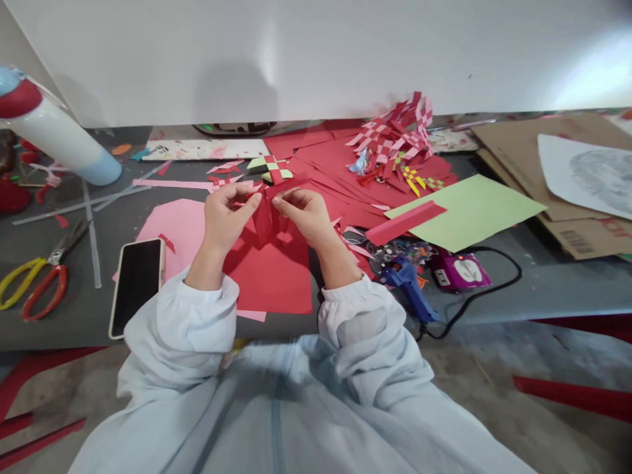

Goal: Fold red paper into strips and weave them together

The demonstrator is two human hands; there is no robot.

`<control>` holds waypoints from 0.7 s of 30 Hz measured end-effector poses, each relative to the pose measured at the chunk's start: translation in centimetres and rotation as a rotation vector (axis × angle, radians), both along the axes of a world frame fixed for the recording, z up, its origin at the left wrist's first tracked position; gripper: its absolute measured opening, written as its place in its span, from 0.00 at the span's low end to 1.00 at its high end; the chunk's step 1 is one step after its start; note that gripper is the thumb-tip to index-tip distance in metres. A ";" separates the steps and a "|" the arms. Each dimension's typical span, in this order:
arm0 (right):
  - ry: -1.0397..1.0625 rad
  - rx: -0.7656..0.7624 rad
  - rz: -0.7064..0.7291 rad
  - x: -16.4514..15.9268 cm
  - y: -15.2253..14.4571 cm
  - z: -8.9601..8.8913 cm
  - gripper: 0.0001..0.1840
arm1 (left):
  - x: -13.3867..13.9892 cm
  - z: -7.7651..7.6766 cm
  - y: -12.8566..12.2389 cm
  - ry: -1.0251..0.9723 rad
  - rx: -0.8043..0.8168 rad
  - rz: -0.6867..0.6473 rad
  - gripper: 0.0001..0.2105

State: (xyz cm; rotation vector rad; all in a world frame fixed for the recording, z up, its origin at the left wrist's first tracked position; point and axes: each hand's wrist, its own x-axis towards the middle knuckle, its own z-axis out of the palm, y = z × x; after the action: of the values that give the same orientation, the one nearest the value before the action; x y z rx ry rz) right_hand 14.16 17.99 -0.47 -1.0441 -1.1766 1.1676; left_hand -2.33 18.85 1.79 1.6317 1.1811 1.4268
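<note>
Between my two hands is a folded piece of red paper (265, 220), raised a little above the table. My left hand (227, 214) pinches its left side between thumb and fingers. On the other side, the thumb and fingers of my right hand (306, 214) are closed on the same paper. Below lies a flat red sheet (276, 283), with a pink sheet (185, 220) to its left. Just beyond my hands is a woven green and red paper piece (271, 164).
Scissors (49, 263) and a phone (138, 286) lie left, near a tilted bottle (64, 131). To the right are a blue glue gun (409, 286) with a black cord, a purple box (459, 271), a green sheet (474, 210) and cardboard (523, 164). Woven paper strips (399, 131) are piled behind.
</note>
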 end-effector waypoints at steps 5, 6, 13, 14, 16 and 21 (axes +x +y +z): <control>-0.003 -0.002 -0.010 0.0 -0.1 0.2 0.18 | 0.1 0.2 -0.2 -0.006 -0.035 -0.027 0.08; -0.009 -0.004 -0.012 0.0 -0.1 0.2 0.18 | 0.1 0.3 -0.2 -0.006 -0.040 -0.028 0.08; -0.001 0.014 0.016 0.0 -0.1 0.4 0.16 | 0.2 0.1 -0.1 -0.114 -0.082 -0.065 0.09; -0.008 0.011 0.023 0.0 -0.1 0.4 0.16 | 0.2 0.1 0.0 -0.144 -0.101 -0.078 0.09; -0.026 0.001 0.050 0.1 -0.2 0.4 0.17 | 0.2 0.0 0.1 -0.196 -0.148 -0.093 0.11; -0.081 -0.065 0.129 0.4 -0.5 0.5 0.20 | 0.1 -0.2 0.5 -0.280 -0.258 -0.041 0.13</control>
State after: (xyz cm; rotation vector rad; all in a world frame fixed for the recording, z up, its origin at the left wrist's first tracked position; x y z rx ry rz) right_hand 14.51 17.51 0.06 -1.0860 -1.2922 1.2812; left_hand -2.24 19.33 1.57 1.2300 1.1102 1.3621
